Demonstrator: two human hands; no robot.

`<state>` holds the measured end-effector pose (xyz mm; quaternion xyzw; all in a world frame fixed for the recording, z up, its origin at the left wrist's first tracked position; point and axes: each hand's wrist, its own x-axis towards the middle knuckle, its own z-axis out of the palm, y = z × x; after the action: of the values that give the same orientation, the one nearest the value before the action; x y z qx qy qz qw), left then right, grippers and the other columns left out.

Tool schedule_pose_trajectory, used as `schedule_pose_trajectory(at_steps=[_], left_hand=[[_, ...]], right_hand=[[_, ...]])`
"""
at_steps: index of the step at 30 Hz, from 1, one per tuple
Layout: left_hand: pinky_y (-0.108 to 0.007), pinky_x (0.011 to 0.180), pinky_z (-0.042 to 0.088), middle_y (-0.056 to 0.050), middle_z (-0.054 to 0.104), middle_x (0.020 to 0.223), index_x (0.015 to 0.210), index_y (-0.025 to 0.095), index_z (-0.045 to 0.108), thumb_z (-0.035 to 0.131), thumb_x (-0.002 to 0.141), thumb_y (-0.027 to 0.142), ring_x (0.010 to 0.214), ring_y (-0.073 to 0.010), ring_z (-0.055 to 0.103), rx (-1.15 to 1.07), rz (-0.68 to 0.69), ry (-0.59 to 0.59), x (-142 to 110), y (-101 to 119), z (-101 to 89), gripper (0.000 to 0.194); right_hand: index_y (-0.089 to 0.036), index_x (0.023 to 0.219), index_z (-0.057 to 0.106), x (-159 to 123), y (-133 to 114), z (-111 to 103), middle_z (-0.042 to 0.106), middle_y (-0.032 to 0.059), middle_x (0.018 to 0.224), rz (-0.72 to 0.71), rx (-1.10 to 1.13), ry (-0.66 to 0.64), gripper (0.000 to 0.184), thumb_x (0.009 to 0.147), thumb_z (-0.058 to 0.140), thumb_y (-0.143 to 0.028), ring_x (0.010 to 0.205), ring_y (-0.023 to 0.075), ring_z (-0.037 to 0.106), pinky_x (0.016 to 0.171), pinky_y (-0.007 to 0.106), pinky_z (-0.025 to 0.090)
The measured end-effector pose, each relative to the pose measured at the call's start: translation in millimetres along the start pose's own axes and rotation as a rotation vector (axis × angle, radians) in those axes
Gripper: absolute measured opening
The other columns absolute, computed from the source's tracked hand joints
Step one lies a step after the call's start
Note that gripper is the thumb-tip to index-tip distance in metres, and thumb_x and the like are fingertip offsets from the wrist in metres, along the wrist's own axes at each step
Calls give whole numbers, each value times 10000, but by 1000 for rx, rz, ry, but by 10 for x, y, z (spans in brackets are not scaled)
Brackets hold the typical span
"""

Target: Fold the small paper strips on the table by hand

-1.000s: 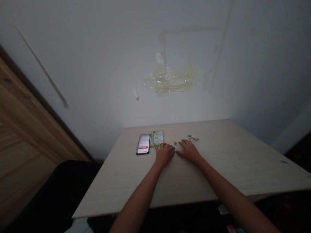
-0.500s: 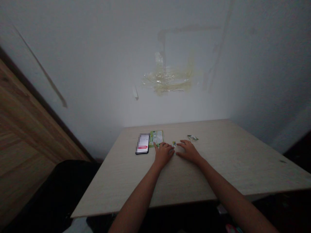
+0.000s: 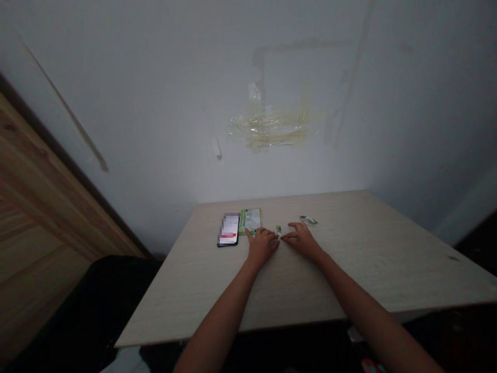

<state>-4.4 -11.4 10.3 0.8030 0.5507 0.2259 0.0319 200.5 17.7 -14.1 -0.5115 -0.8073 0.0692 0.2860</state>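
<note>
A small white piece with a yellow-green end [image 3: 278, 229], perhaps a sticker or little packet, stands between my two hands at the table's middle. My left hand [image 3: 264, 247] has its thumb and forefinger closed at the left side of this piece, its little finger stretched toward a green-and-white printed packet [image 3: 251, 218]. On the other side, my right hand [image 3: 303, 241] pinches at the same piece with thumb and a finger, while another finger sticks out. The fingertips partly cover the piece, so its full shape is hidden.
A phone [image 3: 229, 230] with a lit screen lies left of the green packet. Behind my right hand is a small crumpled green-and-white wrapper [image 3: 308, 220]. The pale wooden table [image 3: 295, 295] meets a wall [image 3: 163, 103] bearing old tape [image 3: 272, 127]. Wooden boards [image 3: 34, 207] stand at left.
Half a second ago my right thumb and fingers were spread apart; now they have come together beside the small piece. My left hand stays in place.
</note>
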Motion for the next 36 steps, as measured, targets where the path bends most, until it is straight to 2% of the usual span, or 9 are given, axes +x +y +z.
schedule_pose_trajectory(at_steps=[9,16,30,36], left_hand=[[-819,1057,-42,-11,703,1177,1102,361,699,578,914,415,1249,-288,479,7,1,-22,0,0,-16,230],[-837,1042,-18,-13,702,1182,1099,358,698,594,908,413,1242,-291,483,43,-7,-15,1,4,-6,224],[-835,1049,-20,-9,701,1185,1108,359,692,579,924,407,1233,-280,490,6,-9,-29,-13,27,-48,222],[-832,1055,7,-7,696,1200,1117,362,691,580,924,412,1235,-281,489,24,-11,-35,-15,20,-47,229]], right_hand=[[-317,1096,759,107,-39,16,575,106,1326,125,-95,-14,283,940,557,-439,1248,267,488,1090,413,353],[-377,1214,690,151,-134,-32,568,87,1301,158,-186,-52,312,964,510,-420,1207,269,496,1045,405,368],[-362,1294,635,89,-206,3,554,106,1326,123,-233,-23,356,961,508,-369,1242,282,462,1026,426,364],[-304,1173,717,95,-170,-2,617,84,1249,55,-158,-35,291,958,524,-344,1170,225,527,1019,352,384]])
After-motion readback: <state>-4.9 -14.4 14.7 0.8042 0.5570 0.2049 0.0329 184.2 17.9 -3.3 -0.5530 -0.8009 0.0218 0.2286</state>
